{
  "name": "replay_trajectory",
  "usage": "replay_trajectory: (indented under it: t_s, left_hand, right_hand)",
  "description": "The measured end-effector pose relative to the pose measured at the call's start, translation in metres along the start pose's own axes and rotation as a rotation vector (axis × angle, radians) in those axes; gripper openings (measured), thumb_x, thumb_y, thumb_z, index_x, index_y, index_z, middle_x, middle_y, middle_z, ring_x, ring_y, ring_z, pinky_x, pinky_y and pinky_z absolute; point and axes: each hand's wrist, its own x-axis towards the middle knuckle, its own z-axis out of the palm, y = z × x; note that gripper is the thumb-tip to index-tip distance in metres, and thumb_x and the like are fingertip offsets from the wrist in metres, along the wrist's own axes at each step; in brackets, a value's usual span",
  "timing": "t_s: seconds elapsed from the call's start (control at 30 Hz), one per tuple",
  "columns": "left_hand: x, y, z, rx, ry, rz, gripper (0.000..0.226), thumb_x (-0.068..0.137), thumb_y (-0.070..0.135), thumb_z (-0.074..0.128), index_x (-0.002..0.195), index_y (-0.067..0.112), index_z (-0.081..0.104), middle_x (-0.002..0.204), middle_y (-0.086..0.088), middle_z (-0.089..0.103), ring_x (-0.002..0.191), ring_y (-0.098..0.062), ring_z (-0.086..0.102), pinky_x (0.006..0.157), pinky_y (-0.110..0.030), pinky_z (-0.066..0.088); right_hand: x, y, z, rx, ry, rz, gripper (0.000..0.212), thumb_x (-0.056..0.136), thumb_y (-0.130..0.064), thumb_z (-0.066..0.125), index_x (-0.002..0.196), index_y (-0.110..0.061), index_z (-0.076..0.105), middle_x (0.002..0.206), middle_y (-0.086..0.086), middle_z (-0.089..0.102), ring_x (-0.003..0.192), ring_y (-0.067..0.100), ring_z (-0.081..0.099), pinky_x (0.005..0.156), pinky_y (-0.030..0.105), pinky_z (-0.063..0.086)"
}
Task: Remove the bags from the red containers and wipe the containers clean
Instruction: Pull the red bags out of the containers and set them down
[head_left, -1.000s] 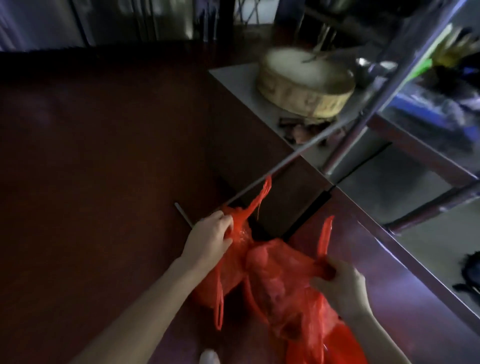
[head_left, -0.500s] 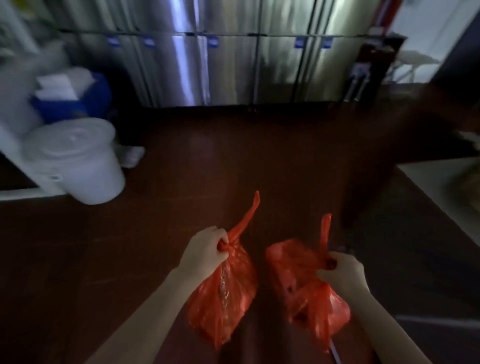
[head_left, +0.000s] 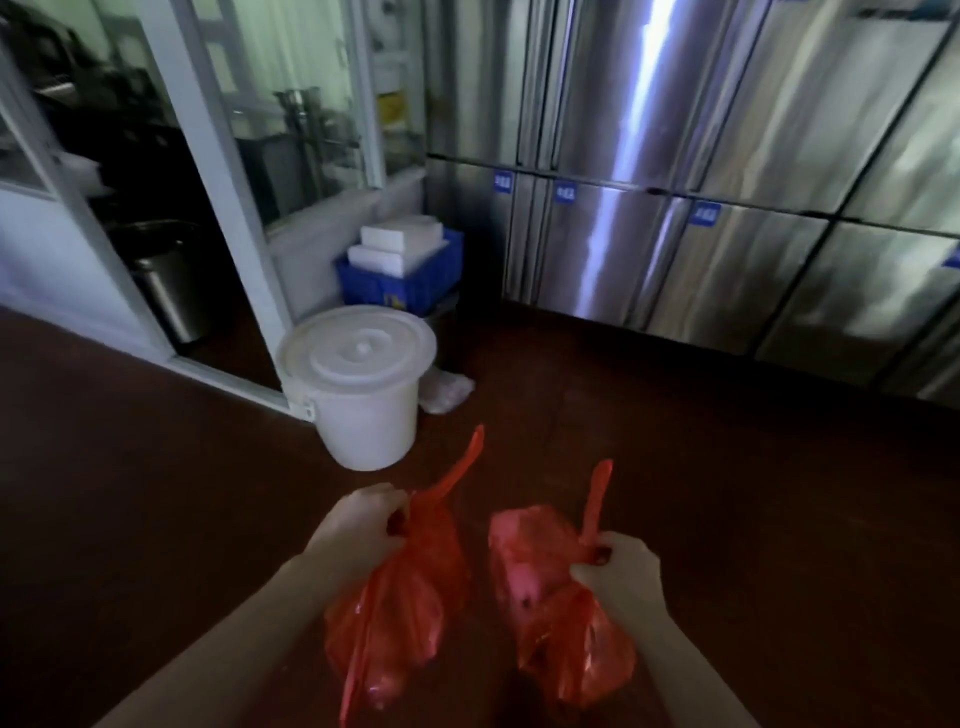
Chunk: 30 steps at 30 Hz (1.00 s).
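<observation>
Two full red plastic bags hang in front of me above the dark red floor. My left hand (head_left: 358, 530) grips the gathered neck of the left red bag (head_left: 400, 623), whose loose handle sticks up past my fingers. My right hand (head_left: 621, 577) grips the neck of the right red bag (head_left: 550, 608) in the same way, its handle strip pointing upward. The bags hang apart with a narrow gap between them. No red container is in view.
A white lidded bucket (head_left: 358, 384) stands on the floor just ahead to the left. Behind it sits a blue crate (head_left: 405, 286) with white foam boxes. Steel refrigerator doors (head_left: 701, 208) line the back and right. A glass partition (head_left: 218, 171) and a steel bin (head_left: 166, 291) are at left.
The view has swung left from the steel table and chopping block to the refrigerators and white bucket, which is now closer. The two bags have come apart and hang separately from my hands.
</observation>
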Motion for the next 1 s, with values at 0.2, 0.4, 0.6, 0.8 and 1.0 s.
replay_trajectory:
  t_s: [0.2, 0.4, 0.6, 0.8, 1.0]
  left_hand:
    - [0.144, -0.039, -0.015, -0.045, 0.03, -0.15, 0.015, 0.065, 0.025, 0.066, 0.074, 0.03, 0.054, 0.079, 0.013, 0.055, 0.074, -0.01, 0.057, 0.07, -0.028, 0.047]
    - [0.287, -0.081, -0.001, -0.051, 0.021, -0.187, 0.019, 0.07, 0.026, 0.064, 0.088, 0.022, 0.066, 0.085, 0.009, 0.06, 0.08, -0.014, 0.061, 0.074, -0.03, 0.048]
    - [0.427, -0.141, 0.032, -0.14, -0.082, -0.236, 0.021, 0.071, 0.027, 0.065, 0.091, 0.02, 0.066, 0.087, 0.007, 0.061, 0.08, -0.013, 0.06, 0.072, -0.028, 0.046]
    - [0.546, -0.185, 0.086, -0.215, -0.173, -0.333, 0.017, 0.071, 0.019, 0.063, 0.087, 0.024, 0.062, 0.086, 0.013, 0.057, 0.082, -0.014, 0.063, 0.07, -0.024, 0.044]
    - [0.658, -0.218, 0.158, -0.242, -0.206, -0.393, 0.019, 0.077, 0.016, 0.066, 0.096, 0.019, 0.068, 0.1, 0.009, 0.063, 0.088, -0.018, 0.065, 0.072, -0.033, 0.05]
  right_hand:
    - [0.174, -0.059, 0.012, -0.052, -0.117, -0.021, 0.012, 0.069, -0.023, 0.074, 0.08, -0.021, 0.072, 0.076, -0.008, 0.07, 0.081, 0.016, 0.066, 0.064, 0.015, 0.038]
    - [0.325, -0.098, 0.041, -0.049, -0.165, 0.016, 0.013, 0.067, -0.023, 0.074, 0.078, -0.016, 0.072, 0.063, -0.015, 0.061, 0.065, 0.008, 0.058, 0.055, 0.008, 0.037]
    - [0.457, -0.11, 0.087, -0.071, -0.188, 0.096, 0.031, 0.07, -0.02, 0.079, 0.1, -0.013, 0.073, 0.087, -0.002, 0.068, 0.083, 0.015, 0.061, 0.07, 0.016, 0.035]
    - [0.583, -0.1, 0.142, -0.021, -0.224, 0.212, 0.025, 0.068, -0.012, 0.079, 0.091, -0.02, 0.073, 0.065, -0.026, 0.053, 0.06, -0.01, 0.052, 0.06, -0.001, 0.037]
    - [0.714, -0.06, 0.217, -0.037, -0.33, 0.308, 0.028, 0.073, -0.017, 0.076, 0.101, -0.019, 0.071, 0.082, -0.009, 0.067, 0.075, 0.006, 0.058, 0.063, 0.01, 0.036]
